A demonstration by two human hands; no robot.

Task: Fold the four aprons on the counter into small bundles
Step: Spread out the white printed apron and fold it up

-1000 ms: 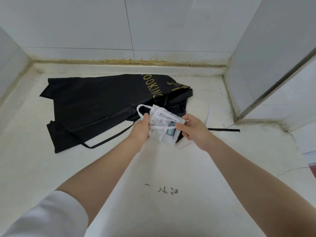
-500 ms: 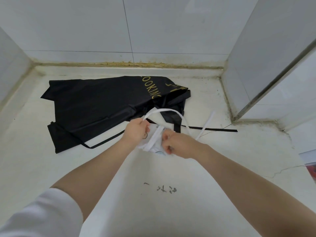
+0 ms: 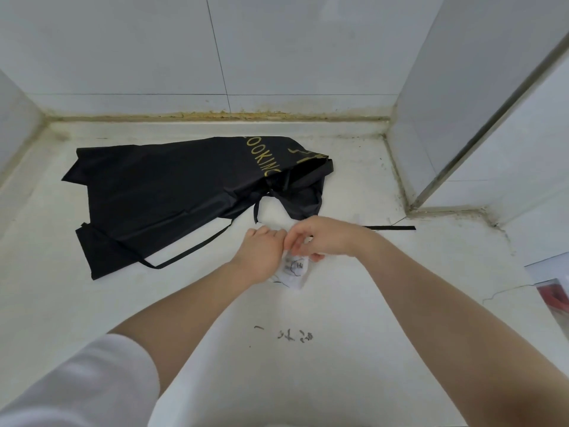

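Note:
A small white apron bundle (image 3: pixel 294 270) with a printed patch sits at the middle of the white counter (image 3: pixel 338 349), mostly hidden under my hands. My left hand (image 3: pixel 261 254) grips its left side. My right hand (image 3: pixel 320 240) pinches the top of the bundle from the right. Behind them a black apron (image 3: pixel 172 192) with gold lettering lies spread and loosely creased, its black ties trailing forward and to the right (image 3: pixel 391 228).
Tiled walls close the counter at the back and left. A wall corner with a metal strip (image 3: pixel 480 118) juts in at the right. Dark marks (image 3: pixel 292 335) dot the counter near me. A red-and-white object (image 3: pixel 554 295) shows at the right edge.
The white bundle went down from mid-air to the counter. Its loose white strap loops, visible before, are now out of sight under my hands, which have closed in together.

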